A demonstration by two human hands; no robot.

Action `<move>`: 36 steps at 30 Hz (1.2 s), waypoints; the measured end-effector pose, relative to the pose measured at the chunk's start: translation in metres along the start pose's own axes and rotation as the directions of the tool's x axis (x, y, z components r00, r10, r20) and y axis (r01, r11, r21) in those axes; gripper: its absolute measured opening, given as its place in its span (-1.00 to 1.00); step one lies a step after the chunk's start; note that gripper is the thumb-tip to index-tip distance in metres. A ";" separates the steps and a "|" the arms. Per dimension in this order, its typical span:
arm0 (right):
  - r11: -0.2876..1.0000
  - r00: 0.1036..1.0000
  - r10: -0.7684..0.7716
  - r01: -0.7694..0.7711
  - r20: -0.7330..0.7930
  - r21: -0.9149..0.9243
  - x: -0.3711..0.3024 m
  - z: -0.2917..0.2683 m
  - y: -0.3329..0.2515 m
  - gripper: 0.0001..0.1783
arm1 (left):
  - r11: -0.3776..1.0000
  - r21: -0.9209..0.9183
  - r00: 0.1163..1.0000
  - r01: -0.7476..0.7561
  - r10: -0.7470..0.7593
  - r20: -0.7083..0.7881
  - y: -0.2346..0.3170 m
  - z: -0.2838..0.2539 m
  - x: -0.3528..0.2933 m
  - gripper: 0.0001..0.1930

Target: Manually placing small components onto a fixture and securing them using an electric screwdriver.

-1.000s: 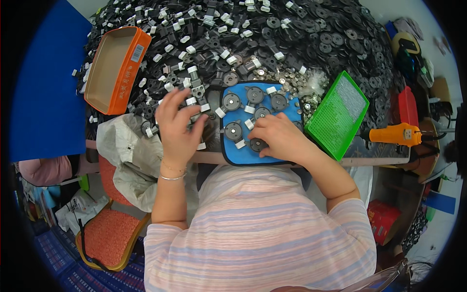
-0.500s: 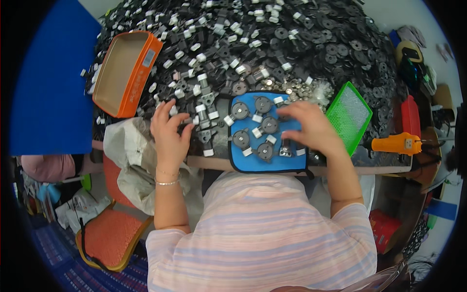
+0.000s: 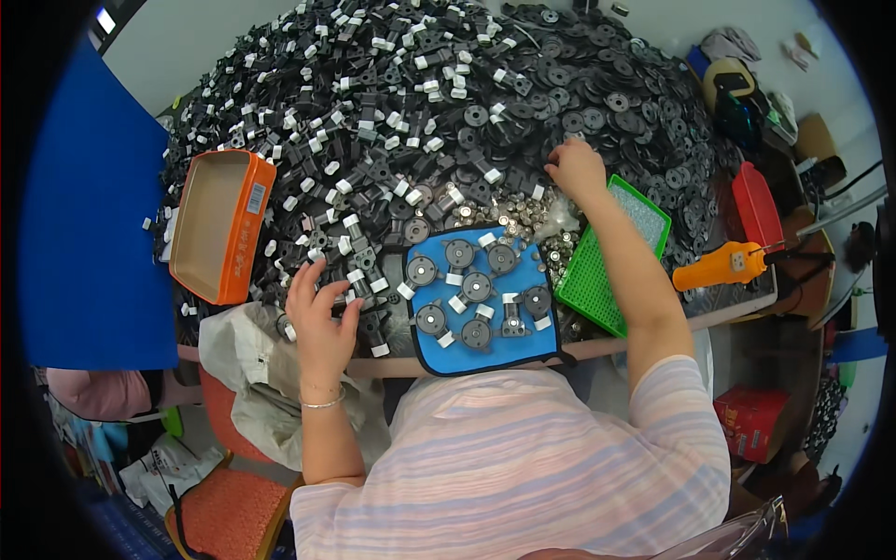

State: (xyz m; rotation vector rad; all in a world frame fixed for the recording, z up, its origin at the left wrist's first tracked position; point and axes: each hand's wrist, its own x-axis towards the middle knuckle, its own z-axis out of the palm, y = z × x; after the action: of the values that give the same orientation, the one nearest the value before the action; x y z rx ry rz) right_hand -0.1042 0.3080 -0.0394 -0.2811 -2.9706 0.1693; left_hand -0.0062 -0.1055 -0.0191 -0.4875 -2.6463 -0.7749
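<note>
My left hand (image 3: 320, 313) hovers at the near edge of the pile, fingers apart and holding nothing, beside a few black fittings with white ends (image 3: 372, 331). Farther out, my right hand (image 3: 577, 171) reaches over the green tray to the black discs (image 3: 593, 119), its fingertips drawn together; whatever they hold is hidden. Between my arms lies a blue mat (image 3: 504, 355). Several fittings capped with round dark discs (image 3: 476, 287) are spread over it. One fitting without a disc (image 3: 512, 317) sits near its front edge, beside a capped one.
A large heap of black-and-white fittings (image 3: 373, 121) covers the table's far side. Small silver metal pieces (image 3: 523, 215) lie behind the mat. The green tray (image 3: 590, 287) is right of it, then an orange electric screwdriver (image 3: 719, 267). An orange box (image 3: 245, 233) stands at left.
My right hand has left the mat and moved out to the disc pile. A capped fitting now shows at the mat's right side. My left hand stays nearly in place; the whole view has shifted.
</note>
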 end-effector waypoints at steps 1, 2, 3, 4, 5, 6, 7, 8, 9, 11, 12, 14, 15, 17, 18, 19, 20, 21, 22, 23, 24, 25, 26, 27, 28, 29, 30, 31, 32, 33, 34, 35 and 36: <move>0.999 1.000 -0.012 0.012 0.013 -0.043 0.002 0.002 0.000 -0.80 | 1.000 0.003 1.000 -0.001 0.001 -0.007 0.002 0.000 0.000 -0.75; 0.999 1.000 -0.011 0.012 0.012 -0.041 0.003 0.004 0.001 -0.80 | 1.000 0.005 1.000 -0.003 0.003 -0.007 0.004 0.000 0.001 -0.75; 0.997 0.999 -0.045 0.043 -0.022 -0.069 0.002 0.005 0.003 -0.83 | 1.000 -0.014 1.000 -0.012 0.012 -0.006 0.005 0.001 0.003 -0.75; 0.992 0.995 -0.083 0.077 -0.052 -0.098 0.000 0.006 0.003 -0.86 | 0.999 -0.033 1.000 -0.016 0.016 -0.005 0.006 0.003 0.001 -0.75; 0.992 0.996 -0.081 0.076 -0.047 -0.096 -0.003 0.004 0.003 -0.86 | 0.999 -0.033 1.000 -0.014 0.014 0.000 0.008 0.005 0.002 -0.75; 0.993 0.986 -0.117 0.111 -0.122 -0.049 -0.007 0.001 0.005 -0.88 | 0.997 -0.071 1.000 -0.023 0.024 0.006 0.010 0.008 0.005 -0.75; 0.988 0.969 -0.152 0.155 -0.195 0.001 -0.013 -0.003 0.004 -0.89 | 0.994 -0.103 1.000 -0.025 0.027 0.012 0.013 0.010 0.006 -0.75; 0.975 0.937 -0.191 0.214 -0.293 0.051 -0.019 -0.010 -0.003 -0.92 | 0.991 -0.127 0.999 -0.040 0.042 0.013 0.016 0.012 0.009 -0.74; 0.945 0.915 -0.237 0.294 -0.326 0.141 -0.030 -0.019 -0.011 -0.93 | 0.979 -0.200 0.999 -0.028 0.033 0.021 0.020 0.017 0.010 -0.73; 0.838 0.820 -0.395 0.506 -0.415 0.203 -0.058 -0.042 -0.035 -0.88 | 0.923 -0.382 0.997 0.040 -0.009 0.082 0.031 0.026 0.014 -0.71; 0.774 0.765 -0.480 0.599 -0.429 0.204 -0.074 -0.052 -0.050 -0.86 | 0.866 -0.491 0.989 0.100 -0.031 0.148 0.039 0.031 0.014 -0.73; 0.670 0.666 -0.597 0.720 -0.447 0.180 -0.107 -0.065 -0.076 -0.82 | 0.468 -0.821 0.938 0.327 -0.056 0.342 0.054 0.048 0.013 -0.81; 0.638 0.630 -0.634 0.754 -0.448 0.157 -0.117 -0.065 -0.085 -0.80 | 0.345 -0.835 0.898 0.428 -0.063 0.435 0.065 0.052 0.015 -0.83; 0.569 0.551 -0.683 0.813 -0.480 0.123 -0.129 -0.062 -0.094 -0.76 | 0.189 -0.829 0.850 0.526 -0.081 0.521 0.078 0.063 0.013 -0.86; 0.552 0.529 -0.698 0.827 -0.483 0.108 -0.132 -0.055 -0.096 -0.74 | 0.190 -0.829 0.850 0.527 -0.081 0.521 0.081 0.063 0.015 -0.86; 0.553 0.531 -0.697 0.826 -0.483 0.109 -0.134 -0.053 -0.095 -0.74 | 0.247 -0.809 0.842 0.533 -0.060 0.537 0.083 0.063 0.019 -0.86; 0.544 0.521 -0.703 0.832 -0.484 0.105 -0.136 -0.052 -0.094 -0.73 | 0.303 -0.788 0.833 0.537 -0.041 0.552 0.084 0.062 0.021 -0.86; 0.535 0.511 -0.709 0.839 -0.486 0.101 -0.138 -0.052 -0.093 -0.71 | 0.303 -0.787 0.832 0.538 -0.042 0.553 0.085 0.062 0.020 -0.86; 0.533 0.510 -0.709 0.840 -0.487 0.103 -0.140 -0.052 -0.092 -0.71 | 0.316 -0.781 0.831 0.538 -0.045 0.554 0.086 0.062 0.020 -0.87; 0.537 0.562 -0.673 0.818 -0.481 0.205 -0.142 -0.053 -0.090 -0.67 | 0.328 -0.776 0.830 0.539 -0.049 0.556 0.086 0.061 0.020 -0.88; 0.536 0.614 -0.636 0.788 -0.468 0.305 -0.143 -0.054 -0.089 -0.62 | 0.330 -0.775 0.829 0.540 -0.051 0.556 0.086 0.061 0.020 -0.88; 0.534 0.614 -0.636 0.788 -0.468 0.307 -0.143 -0.056 -0.089 -0.62 | 0.320 -0.767 0.820 0.556 -0.056 0.570 0.086 0.061 0.019 -0.88; 0.515 0.728 -0.559 0.681 -0.398 0.521 -0.142 -0.060 -0.089 -0.56 | 0.310 -0.759 0.809 0.572 -0.061 0.585 0.087 0.062 0.018 -0.87; 0.469 0.821 -0.488 0.533 -0.297 0.704 -0.141 -0.064 -0.089 -0.49 | 0.310 -0.758 0.807 0.574 -0.062 0.587 0.088 0.063 0.018 -0.87; 0.461 0.826 -0.522 0.483 -0.213 0.744 -0.139 -0.068 -0.086 -0.39 | 0.291 -0.766 0.809 0.573 -0.054 0.585 0.091 0.064 0.018 -0.85; 0.462 0.828 -0.520 0.479 -0.210 0.746 -0.138 -0.070 -0.085 -0.39 | 0.272 -0.774 0.811 0.572 -0.046 0.583 0.093 0.066 0.018 -0.82; 0.477 0.807 -0.566 0.488 -0.170 0.731 -0.137 -0.071 -0.083 -0.38 | 0.272 -0.771 0.808 0.576 -0.046 0.588 0.091 0.067 0.019 -0.82; 0.493 0.785 -0.606 0.497 -0.129 0.714 -0.138 -0.071 -0.082 -0.37 | 0.372 -0.743 0.803 0.556 -0.008 0.596 0.090 0.068 0.021 -0.80; 0.513 0.789 -0.602 0.500 -0.123 0.697 -0.140 -0.069 -0.080 -0.37 | 0.468 -0.710 0.794 0.526 0.028 0.607 0.089 0.070 0.022 -0.78; 0.516 0.793 -0.597 0.494 -0.120 0.699 -0.142 -0.067 -0.079 -0.37 | 0.467 -0.708 0.790 0.530 0.031 0.612 0.089 0.073 0.022 -0.78; 0.559 0.811 -0.570 0.499 -0.130 0.662 -0.145 -0.066 -0.077 -0.37 | 0.509 -0.714 0.814 0.480 0.044 0.579 0.089 0.075 0.022 -0.80; 0.601 0.827 -0.544 0.501 -0.141 0.623 -0.147 -0.064 -0.076 -0.37 | 0.549 -0.717 0.836 0.429 0.059 0.545 0.090 0.077 0.021 -0.81; 0.602 0.830 -0.541 0.496 -0.137 0.625 -0.149 -0.064 -0.075 -0.37 | 0.548 -0.715 0.833 0.434 0.059 0.550 0.093 0.077 0.020 -0.81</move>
State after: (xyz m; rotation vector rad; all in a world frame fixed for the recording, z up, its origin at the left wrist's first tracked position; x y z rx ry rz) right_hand 0.0379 0.2123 0.0118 0.6896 -2.6772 1.0962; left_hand -0.0027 0.0166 -0.0307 -0.6999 -2.6342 -2.3153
